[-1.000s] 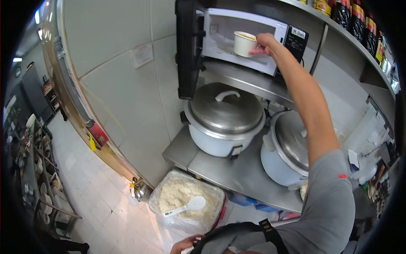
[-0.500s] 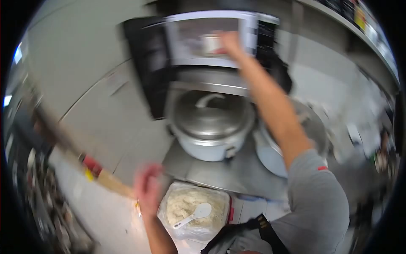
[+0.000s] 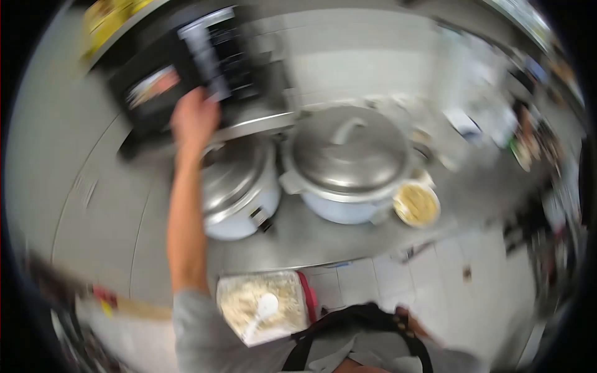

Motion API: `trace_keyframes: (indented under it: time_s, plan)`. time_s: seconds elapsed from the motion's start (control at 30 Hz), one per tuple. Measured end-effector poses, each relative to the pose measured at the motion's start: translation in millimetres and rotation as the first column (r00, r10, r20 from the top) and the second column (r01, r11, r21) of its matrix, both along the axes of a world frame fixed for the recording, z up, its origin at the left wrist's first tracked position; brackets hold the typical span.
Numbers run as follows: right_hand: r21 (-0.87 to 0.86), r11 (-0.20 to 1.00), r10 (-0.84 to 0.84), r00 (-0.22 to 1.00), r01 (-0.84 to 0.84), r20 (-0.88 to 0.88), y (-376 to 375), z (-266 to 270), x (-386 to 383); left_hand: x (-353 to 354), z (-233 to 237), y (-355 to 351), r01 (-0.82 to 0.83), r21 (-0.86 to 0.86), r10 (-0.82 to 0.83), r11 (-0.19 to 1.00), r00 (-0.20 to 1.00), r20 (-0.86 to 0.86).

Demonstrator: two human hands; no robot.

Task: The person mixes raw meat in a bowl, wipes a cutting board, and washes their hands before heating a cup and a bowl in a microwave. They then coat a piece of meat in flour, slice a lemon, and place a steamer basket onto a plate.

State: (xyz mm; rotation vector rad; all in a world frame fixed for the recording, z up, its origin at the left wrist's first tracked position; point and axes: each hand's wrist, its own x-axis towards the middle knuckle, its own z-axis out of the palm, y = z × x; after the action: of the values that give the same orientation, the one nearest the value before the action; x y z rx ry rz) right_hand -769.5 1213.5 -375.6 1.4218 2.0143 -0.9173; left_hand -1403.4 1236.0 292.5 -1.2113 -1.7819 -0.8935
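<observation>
My left hand is at the edge of the black microwave door, which now covers the oven's front. Motion blur hides how its fingers are placed. The microwave stands at the upper left, above a rice cooker with a metal lid. Beside my body, low in the view, a small patch of skin shows, probably my right arm; no fingers can be made out there.
A larger lidded cooker stands on the metal counter, with a bowl of yellowish food to its right. Below the counter is a tub of pale rice-like food with a white paddle. Clear bags hang at the upper right.
The view has turned right. My right hand has left the microwave, where it was at a white container, now out of sight. My left hand has risen to the door, which has swung over the opening.
</observation>
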Motion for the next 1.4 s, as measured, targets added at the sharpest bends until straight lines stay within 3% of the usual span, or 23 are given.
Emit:
trace_keyframes:
  time_s: [0.03, 0.1, 0.17, 0.2, 0.27, 0.33, 0.53, 0.67, 0.83, 0.87, 0.97, 1.0, 1.03, 1.07, 1.1, 1.13, 1.17, 1.2, 1.27, 1.3, 1.33, 1.37, 1.4]
  plan:
    - [-0.025, 0.999, -0.04, 0.999, 0.04, -0.014, 8.9, -4.4, 20.7, -13.6, -0.3, 21.7, 0.023, 0.007, -0.023, 1.0, 0.999, -0.035]
    - [-0.089, 0.981, -0.178, 0.983, 0.172, -0.056, 22.3, -1.3, 36.3, -23.7, 1.5, 51.7, 0.115, -0.044, -0.11, 0.992, 0.988, 0.11]
    - [-0.143, 0.946, -0.306, 0.946, 0.29, -0.104, 36.6, 7.1, 39.1, -19.7, 0.4, 73.0, -0.113, -0.005, 0.113, 0.994, 0.994, -0.008]
    - [-0.166, 0.924, -0.367, 0.921, 0.345, -0.13, 45.2, 12.9, 40.4, -13.3, 4.2, 77.4, -0.131, 0.006, 0.131, 0.991, 0.991, -0.009]
    - [-0.209, 0.87, -0.483, 0.856, 0.447, -0.181, 63.9, 23.2, 41.0, 0.6, 11.8, 86.6, -0.274, -0.193, 0.288, 0.942, 0.957, 0.045]
    - [-0.247, 0.815, -0.575, 0.784, 0.525, -0.232, 81.7, 33.9, 39.6, 8.4, 15.5, 92.4, -0.277, -0.252, 0.305, 0.927, 0.949, 0.078]
    - [-0.303, 0.696, -0.718, 0.622, 0.651, -0.312, 91.5, 50.9, 42.7, 2.6, 15.9, 92.9, -0.393, -0.268, 0.363, 0.88, 0.919, -0.155]
    - [-0.311, 0.656, -0.755, 0.592, 0.688, -0.281, 62.5, 49.3, 52.9, -0.8, 20.2, 93.8, -0.403, -0.326, 0.37, 0.855, 0.915, -0.162]
    - [-0.299, 0.684, -0.728, 0.651, 0.666, -0.214, 8.8, 25.2, 87.9, 6.3, 31.0, 91.6, -0.36, -0.416, 0.352, 0.835, 0.931, -0.1]
    - [-0.288, 0.716, -0.695, 0.691, 0.637, -0.2, -4.8, 13.8, 98.1, -12.6, 24.9, 91.0, -0.371, -0.384, 0.213, 0.845, 0.893, -0.396]
    - [-0.122, 0.931, -0.358, 0.925, 0.344, -0.128, -30.0, -39.1, 127.3, -20.6, 13.8, 91.2, -0.413, -0.454, 0.19, 0.79, 0.868, -0.458]
    - [-0.049, 0.975, -0.221, 0.973, 0.218, -0.069, -30.0, -53.5, 132.6, -90.8, -4.7, 102.0, -0.543, -0.382, 0.127, 0.748, 0.681, -0.721]
    - [0.007, 0.982, -0.188, 0.982, 0.188, -0.022, -30.7, -67.6, 134.0, -90.4, 5.2, 108.7, -0.611, -0.525, 0.096, 0.593, 0.701, -0.707]
    - [-0.058, 0.958, -0.281, 0.96, 0.28, -0.016, -26.7, -46.6, 143.7, -61.3, 10.0, 107.3, -0.567, -0.485, 0.229, 0.666, 0.774, -0.591]
    - [-0.059, 0.763, -0.643, 0.765, 0.643, 0.035, -29.2, -26.5, 147.1, -81.9, 12.4, 113.4, -0.599, -0.477, 0.235, 0.643, 0.747, -0.622]
    - [-0.096, 0.755, -0.648, 0.76, 0.649, 0.048, -21.9, 11.9, 158.4, -55.6, 20.4, 114.5, -0.582, -0.552, 0.314, 0.597, 0.803, -0.507]
    - [-0.134, 0.656, -0.747, 0.664, 0.743, 0.029, -16.1, -14.8, 176.4, -42.0, 24.4, 111.7, -0.68, -0.563, 0.353, 0.47, 0.729, -0.586]
    - [-0.132, 0.633, -0.769, 0.639, 0.763, 0.007, -4.9, 43.8, 191.5, -60.9, 22.1, 122.1, -0.537, -0.441, 0.474, 0.719, 0.843, -0.253]
    - [-0.232, 0.753, -0.634, 0.773, 0.615, -0.007, 19.9, 53.5, 234.3, -4.2, 21.9, 137.1, -0.698, -0.228, 0.684, 0.679, 0.714, -0.151]
    - [-0.22, 0.913, -0.363, 0.93, 0.344, -0.053, 29.0, 2.0, 262.5, 34.7, 33.1, 137.0, -0.654, -0.082, 0.641, 0.752, 0.755, -0.136]
    - [-0.238, 0.811, -0.563, 0.824, 0.534, -0.07, 29.6, 12.3, 285.6, 71.5, 33.3, 144.6, -0.594, 0.054, 0.595, 0.803, 0.793, -0.129]
    - [-0.264, 0.672, -0.73, 0.678, 0.692, -0.082, 28.5, 18.5, 305.7, 108.1, 27.8, 155.7, -0.215, 0.15, 0.247, 0.965, 0.938, -0.243]
    - [-0.343, 0.623, -0.763, 0.642, 0.703, -0.069, 29.4, 17.3, 325.8, 193.6, 16.2, 164.0, -0.044, 0.021, 0.045, 0.999, 0.999, -0.009]
